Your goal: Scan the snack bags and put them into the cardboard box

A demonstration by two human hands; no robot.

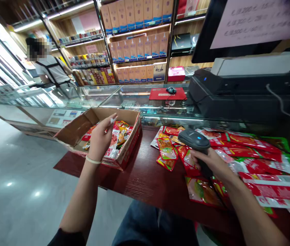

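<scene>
Exposure bright overall, dimmer toward 3 o'clock, where the black equipment (252, 102) sinks into shadow. Sources: white light through the panes (0, 32) at 10, washed out; thin strips along the shelves (140, 29) between 10 and 12. Glare: two soft hot spots on the pale floor (32, 171) at 8; small highlights on the glossy packets (273, 184) at 4. Handwriting on the paper sign (250, 24) at 2 smeared; extreme corner there near black. Wide-angle stretch toward the edges.
</scene>
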